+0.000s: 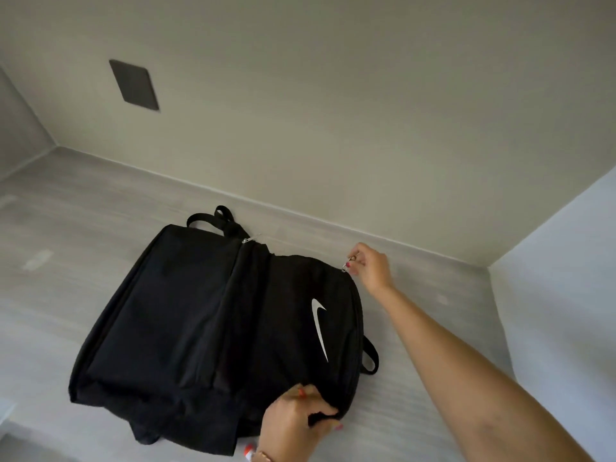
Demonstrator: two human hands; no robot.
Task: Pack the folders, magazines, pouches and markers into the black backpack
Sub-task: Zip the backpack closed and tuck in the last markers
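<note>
While the black fabric backpack [213, 311] with a white swoosh lies flat on the pale grey wood-grain tabletop [83, 208], close to the beige wall [333, 111], the person's right hand [371, 268] reaches to its far corner and its fingers [354, 270] pinch a small silver zipper pull [349, 261]. The left hand [295, 418] sits at the near edge, fingers curled round a bunched fold of the black cloth. A second silver zipper pull [249, 239] rests near the top carry strap [213, 218]. A dark rectangular plate [134, 85] is on the wall.
</note>
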